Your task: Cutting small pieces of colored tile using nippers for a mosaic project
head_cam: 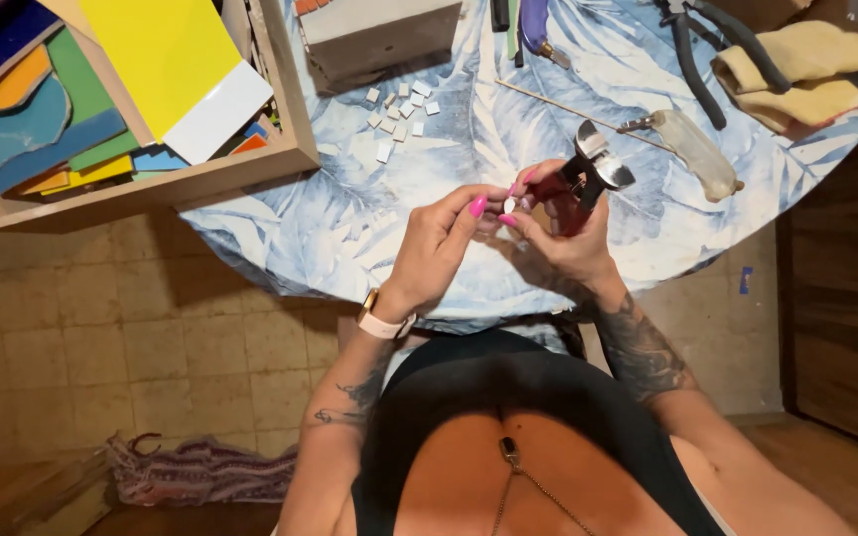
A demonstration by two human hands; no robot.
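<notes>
Round table (pixel 350 233) under a pale blue leaf-print cloth, seen from above, over a tan tiled floor (pixel 101 347). Wooden tray (pixel 151 194) at the table's left edge, stacked with flat tile sheets in yellow, white, blue, green and orange. Grey block (pixel 374 35) at the far edge of the table. Folded yellow cloth (pixel 806 74) at far right, with long black-handled pliers (pixel 692 69) lying just beside it. Clear-handled tool (pixel 692 149) resting right of centre. Scatter of small white tile squares (pixel 399 114) lying near the grey block.

Both hands raised together above the near edge of the table, fingertips meeting. Right hand (pixel 563 238) closed around red-handled wheeled nippers (pixel 583 179), metal head pointing up and away. Left hand (pixel 439 248), pink-nailed and with a pale wristband, pinching a tiny white tile piece (pixel 509 206) between thumb and forefinger, right against the fingers of the right hand. Tile piece very small, perhaps touching both hands; hard to tell at this size.
</notes>
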